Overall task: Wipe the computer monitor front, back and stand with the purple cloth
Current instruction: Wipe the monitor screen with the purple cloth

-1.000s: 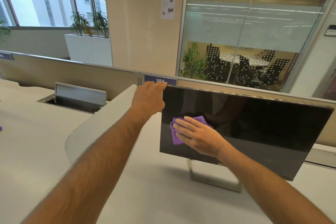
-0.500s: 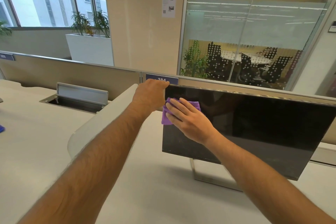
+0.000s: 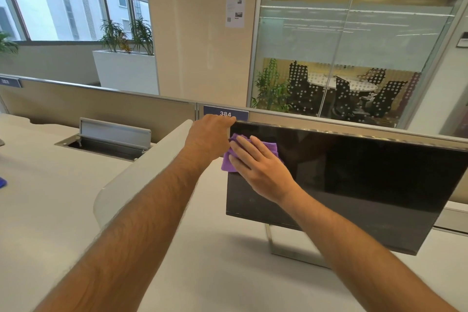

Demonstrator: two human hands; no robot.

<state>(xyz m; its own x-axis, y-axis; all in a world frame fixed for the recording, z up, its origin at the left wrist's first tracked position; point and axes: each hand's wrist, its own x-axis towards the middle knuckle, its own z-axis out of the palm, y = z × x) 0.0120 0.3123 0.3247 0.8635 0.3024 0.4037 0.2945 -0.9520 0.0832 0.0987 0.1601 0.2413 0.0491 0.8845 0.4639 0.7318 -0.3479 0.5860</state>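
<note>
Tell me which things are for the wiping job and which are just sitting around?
For the job:
purple cloth
computer monitor
monitor stand
right hand, pressing the cloth
left hand, holding the monitor's corner

Just sitting around:
open cable box
desk number sign 384
blue thing at the desk's left edge

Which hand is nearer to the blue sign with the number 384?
Left. The left hand grips the monitor corner just under the sign; the right hand presses the purple cloth lower down.

One monitor (image 3: 354,185), one purple cloth (image 3: 228,166), one stand (image 3: 291,248), my two hands: left (image 3: 206,138), right (image 3: 260,167); two desk number tags (image 3: 225,113).
</note>
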